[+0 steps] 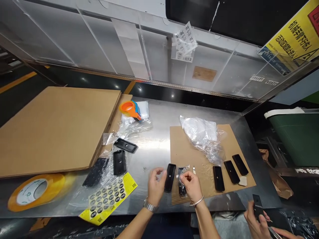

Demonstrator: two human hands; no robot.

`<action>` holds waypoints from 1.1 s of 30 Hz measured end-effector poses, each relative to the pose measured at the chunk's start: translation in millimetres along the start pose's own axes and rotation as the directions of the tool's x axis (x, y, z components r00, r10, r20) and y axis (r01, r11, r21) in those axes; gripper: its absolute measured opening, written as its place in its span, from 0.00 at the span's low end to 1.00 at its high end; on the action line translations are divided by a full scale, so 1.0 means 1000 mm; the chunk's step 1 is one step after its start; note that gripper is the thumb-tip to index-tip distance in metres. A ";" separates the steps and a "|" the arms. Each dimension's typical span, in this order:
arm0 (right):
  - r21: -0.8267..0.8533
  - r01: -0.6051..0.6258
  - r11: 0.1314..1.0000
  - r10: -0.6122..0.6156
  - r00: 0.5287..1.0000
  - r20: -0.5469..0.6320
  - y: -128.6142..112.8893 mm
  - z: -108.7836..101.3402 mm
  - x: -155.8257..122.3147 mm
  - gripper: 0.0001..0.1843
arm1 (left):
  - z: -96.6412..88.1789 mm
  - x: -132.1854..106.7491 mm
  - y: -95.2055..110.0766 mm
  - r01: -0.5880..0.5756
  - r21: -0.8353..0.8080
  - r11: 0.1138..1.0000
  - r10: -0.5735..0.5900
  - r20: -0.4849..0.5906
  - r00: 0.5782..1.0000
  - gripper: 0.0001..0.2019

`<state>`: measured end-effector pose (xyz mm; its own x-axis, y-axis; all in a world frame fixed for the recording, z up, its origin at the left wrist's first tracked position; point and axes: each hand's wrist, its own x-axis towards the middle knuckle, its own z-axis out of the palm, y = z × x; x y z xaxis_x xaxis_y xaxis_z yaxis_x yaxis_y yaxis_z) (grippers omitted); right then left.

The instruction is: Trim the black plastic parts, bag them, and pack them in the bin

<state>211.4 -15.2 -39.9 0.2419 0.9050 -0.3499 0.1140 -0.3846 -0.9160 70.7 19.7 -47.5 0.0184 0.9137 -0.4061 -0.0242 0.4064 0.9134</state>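
Observation:
My left hand (pixel 156 186), with a metal watch at the wrist, is half-curled just left of a shallow black plastic tray (pixel 170 177). A gap shows between its thumb and fingers, and I see nothing held. My right hand (pixel 192 186), wearing a bangle, pinches the edge of a small clear plastic bag (pixel 183 170). Under and beside those fingertips lies a black part (pixel 182 189), partly covered by the bag and the hand. A small pale-bladed tool (pixel 194 170) rests just behind the right hand.
More black trays (pixel 218 179) lie on the cardboard sheet (pixel 179 142) beside crumpled clear bags (pixel 201 132). At left are a yellow sticker sheet (pixel 109 199), a tape roll (pixel 37 192), stacked cardboard (pixel 57 126) and an orange tape dispenser (pixel 130 109). Another person's hands (pixel 259 220) hold a black part at lower right.

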 end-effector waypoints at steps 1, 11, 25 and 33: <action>-0.025 0.021 0.999 -0.020 1.000 0.012 -0.003 0.003 -0.002 0.12 | 0.001 -0.002 0.000 -0.025 0.038 0.999 0.023 0.055 0.998 0.13; -0.209 0.145 0.967 -0.152 0.988 -0.018 0.001 0.016 -0.008 0.11 | -0.013 -0.006 -0.019 -0.133 0.283 0.950 0.119 0.064 0.991 0.11; -0.571 0.024 0.820 -0.128 0.981 -0.143 0.050 0.059 -0.009 0.17 | -0.055 0.039 -0.046 -0.316 0.728 0.608 0.449 0.013 0.893 0.11; -0.664 -0.143 0.734 0.026 0.983 -0.183 0.074 0.074 -0.010 0.09 | -0.057 0.043 -0.062 -0.303 0.794 0.527 0.465 0.028 0.885 0.09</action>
<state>146.0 -38.9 -119.0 0.4171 0.8461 -0.3318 0.6891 -0.5325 -0.4916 16.3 34.0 -123.6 0.0334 0.9973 0.0661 0.7752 -0.0676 0.6281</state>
